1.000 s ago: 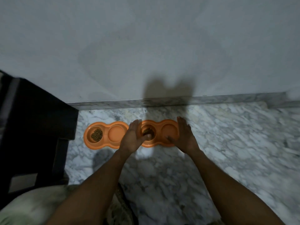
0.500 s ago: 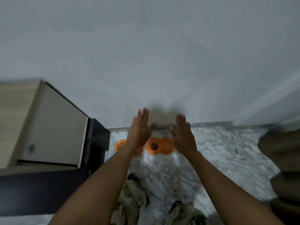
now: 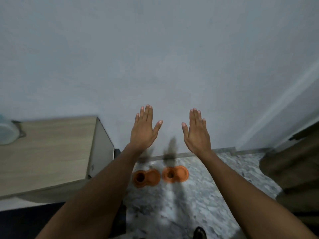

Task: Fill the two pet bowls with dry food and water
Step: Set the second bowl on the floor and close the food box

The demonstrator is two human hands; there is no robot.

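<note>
Two orange double pet bowls lie side by side on the marble floor by the wall. The left bowl (image 3: 146, 178) has dark dry food in its left cup. The right bowl (image 3: 175, 174) also shows dark food in its left cup; whether the other cups hold water I cannot tell. My left hand (image 3: 144, 130) and my right hand (image 3: 196, 131) are raised flat in front of the wall, well above the bowls, fingers extended, holding nothing.
A light wooden cabinet (image 3: 48, 152) stands at the left with a pale round container (image 3: 6, 133) on its top. A brown curtain or cloth (image 3: 293, 169) hangs at the right. The grey wall (image 3: 155, 57) fills the view ahead. A dark shoe tip (image 3: 200, 232) shows below.
Both hands have let go of the right bowl and risen up with palms out. The view has pulled back and upward, so the bowls look smaller and lower.
</note>
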